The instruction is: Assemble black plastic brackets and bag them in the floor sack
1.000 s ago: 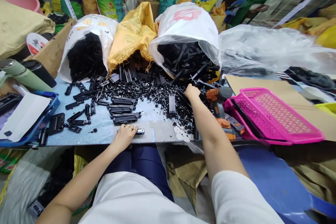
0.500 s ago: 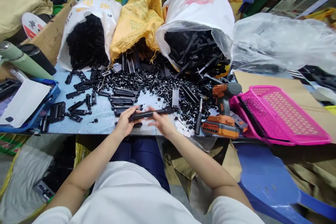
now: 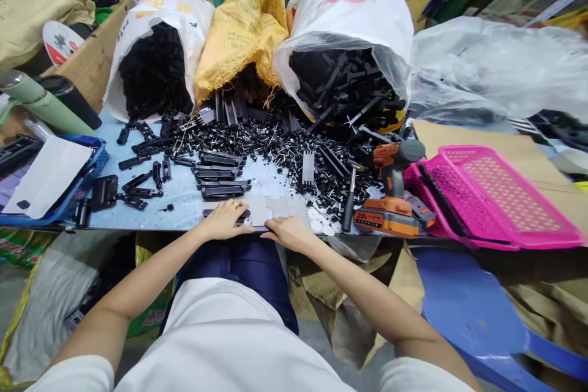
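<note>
My left hand point(image 3: 226, 220) lies palm down at the front edge of the table, fingers stretched and a ring on one of them. It partly covers a flat black plastic part point(image 3: 209, 212); whether it presses on that part I cannot tell. Beside it, apart by a small gap, my right hand point(image 3: 288, 231) rests on the edge with its fingers extended and nothing visible in them. Just beyond the left hand lies a row of long black plastic pieces point(image 3: 223, 173). A light plate-like surface point(image 3: 289, 205) shows past the right hand.
A heap of small black parts and screws point(image 3: 271, 141) spreads before three sacks, including a yellow sack point(image 3: 243, 24). To the right are a hammer point(image 3: 350, 199), an orange cordless drill point(image 3: 390, 211) and pink baskets point(image 3: 505, 196). A blue basket point(image 3: 98, 159) stands left.
The long black bar held between both hands is gone from them, and I cannot see where it went. Both hands have come down and toward me onto the table edge.
</note>
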The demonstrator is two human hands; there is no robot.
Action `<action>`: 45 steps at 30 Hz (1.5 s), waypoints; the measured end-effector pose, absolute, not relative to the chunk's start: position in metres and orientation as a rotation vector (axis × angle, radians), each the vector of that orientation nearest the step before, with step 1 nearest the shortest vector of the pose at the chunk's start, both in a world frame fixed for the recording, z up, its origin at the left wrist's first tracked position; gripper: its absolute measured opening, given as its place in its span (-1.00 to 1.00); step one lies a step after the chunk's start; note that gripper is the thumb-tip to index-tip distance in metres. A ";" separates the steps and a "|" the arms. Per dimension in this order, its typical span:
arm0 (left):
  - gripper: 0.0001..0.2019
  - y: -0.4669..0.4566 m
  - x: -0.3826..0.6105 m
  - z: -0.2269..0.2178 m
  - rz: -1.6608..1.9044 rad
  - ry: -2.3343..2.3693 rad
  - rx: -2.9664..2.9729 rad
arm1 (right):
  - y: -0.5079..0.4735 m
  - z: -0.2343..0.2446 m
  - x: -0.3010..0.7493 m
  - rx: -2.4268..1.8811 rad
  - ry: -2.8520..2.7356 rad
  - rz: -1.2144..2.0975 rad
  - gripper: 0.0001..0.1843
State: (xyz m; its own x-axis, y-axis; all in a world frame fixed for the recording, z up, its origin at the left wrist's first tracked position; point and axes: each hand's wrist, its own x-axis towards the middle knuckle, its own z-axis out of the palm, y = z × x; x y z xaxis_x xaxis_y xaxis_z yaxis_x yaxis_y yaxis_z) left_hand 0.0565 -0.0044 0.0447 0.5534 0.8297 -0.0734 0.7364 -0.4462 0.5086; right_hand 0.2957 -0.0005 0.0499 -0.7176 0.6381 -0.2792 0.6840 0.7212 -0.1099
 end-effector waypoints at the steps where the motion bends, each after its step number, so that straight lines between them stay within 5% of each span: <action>1: -0.33 -0.004 0.058 0.042 0.193 1.265 2.354 | -0.003 0.049 0.294 1.083 2.676 -0.298 -0.52; 4: -0.28 -0.004 0.062 0.038 0.177 1.301 2.468 | -0.009 0.052 0.288 1.170 2.636 -0.263 -0.51; 14: -0.58 -0.014 0.051 0.027 0.507 1.302 2.457 | -0.007 0.086 0.280 1.077 2.809 0.035 -0.57; 21: -0.49 -0.012 0.056 0.038 0.490 1.335 2.412 | 0.016 0.073 0.286 1.020 2.834 -0.011 -0.57; 25: -0.57 -0.027 0.003 0.038 0.633 2.019 2.156 | 0.033 0.051 0.298 1.052 2.896 -0.148 -0.55; 29: -0.68 -0.037 -0.060 0.030 0.326 2.518 1.703 | 0.086 0.047 0.282 1.431 2.933 -0.202 -0.59; 36: -0.79 -0.032 -0.036 0.041 1.097 1.725 0.876 | 0.172 0.037 0.216 1.621 2.697 -0.188 -0.66; 40: -0.70 -0.037 -0.014 0.044 1.143 1.239 0.461 | 0.166 0.026 0.225 1.563 2.682 -0.214 -0.75; 45: -0.67 -0.043 -0.009 0.040 1.224 1.302 0.493 | 0.140 0.029 0.256 1.541 2.747 -0.300 -0.73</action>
